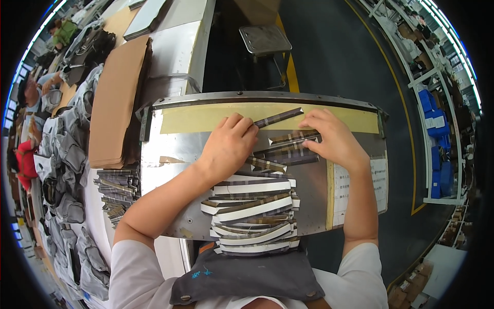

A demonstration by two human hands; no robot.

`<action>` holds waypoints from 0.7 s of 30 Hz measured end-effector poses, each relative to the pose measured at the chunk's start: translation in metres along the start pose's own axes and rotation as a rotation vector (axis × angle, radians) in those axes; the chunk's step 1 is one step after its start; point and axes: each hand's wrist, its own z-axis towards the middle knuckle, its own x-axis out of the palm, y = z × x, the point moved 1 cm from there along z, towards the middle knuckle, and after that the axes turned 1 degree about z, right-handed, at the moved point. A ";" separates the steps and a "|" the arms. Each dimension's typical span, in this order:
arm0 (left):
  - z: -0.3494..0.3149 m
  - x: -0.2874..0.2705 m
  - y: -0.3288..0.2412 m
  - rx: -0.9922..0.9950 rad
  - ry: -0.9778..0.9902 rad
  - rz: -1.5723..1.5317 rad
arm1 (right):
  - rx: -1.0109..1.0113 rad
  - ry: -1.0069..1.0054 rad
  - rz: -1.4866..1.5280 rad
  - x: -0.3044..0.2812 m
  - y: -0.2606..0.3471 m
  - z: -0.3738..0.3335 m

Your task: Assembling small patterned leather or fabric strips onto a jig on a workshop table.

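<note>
Far on the bench [309, 188], my left hand [230, 141] is pinching 1 strip [280, 117]; my right hand [337, 141] is curving round others [293, 154], hold unclear. These are seemingly remaining; the near pile [252, 188], I cannot judge.

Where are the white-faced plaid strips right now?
In the head view, the white-faced plaid strips lie below centre, by the metal table's near edge, below the left hand and above the grey apron.

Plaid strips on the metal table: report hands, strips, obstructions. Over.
Left hand holding one plaid strip by its end. Right hand at overlapping strips, grip unclear. White-sided strip pile nearer the dark apron, blocking neither hand.
</note>
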 end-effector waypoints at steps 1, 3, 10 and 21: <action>0.000 0.000 0.001 -0.004 -0.025 -0.050 | 0.007 0.001 0.000 0.001 0.000 0.000; -0.001 0.000 0.002 -0.006 -0.053 -0.102 | 0.122 0.134 0.127 0.004 0.001 0.004; -0.001 0.000 0.003 0.005 -0.061 -0.101 | 0.140 0.177 0.011 0.005 0.002 0.003; 0.006 -0.018 -0.013 -0.212 -0.250 -0.432 | -0.054 0.062 0.299 0.001 0.023 0.003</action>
